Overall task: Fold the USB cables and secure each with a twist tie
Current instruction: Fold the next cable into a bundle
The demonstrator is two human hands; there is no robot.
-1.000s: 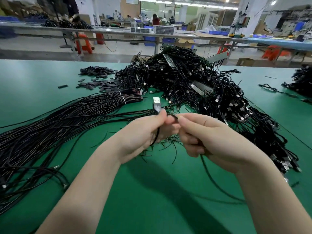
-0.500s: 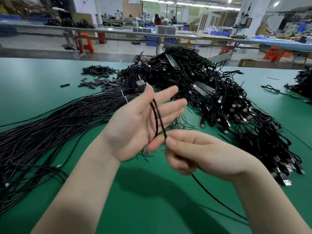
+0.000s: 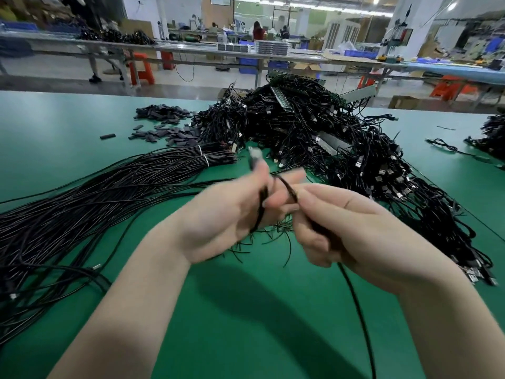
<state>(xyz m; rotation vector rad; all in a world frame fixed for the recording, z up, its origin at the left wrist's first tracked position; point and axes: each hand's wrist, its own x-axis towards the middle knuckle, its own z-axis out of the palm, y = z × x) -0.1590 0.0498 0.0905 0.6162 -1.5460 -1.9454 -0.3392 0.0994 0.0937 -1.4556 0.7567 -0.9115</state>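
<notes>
Cable [image 3: 276, 187] is sitting mid-frame between both hands, above the green desk [image 3: 259, 324], getting looped. Risk: loops are slipping off the left hand [image 3: 218, 212] if tension drops, since only the thumb is pinning them; the free tail, running off the bottom edge, may be snagging the straight bundle [image 3: 109, 192] at left. Left grip: half open, plug end under thumb, fingers extended, blurred. Right hand [image 3: 347, 228]: fingers curled tight, pinching the cable. No tie visible in either hand.
</notes>
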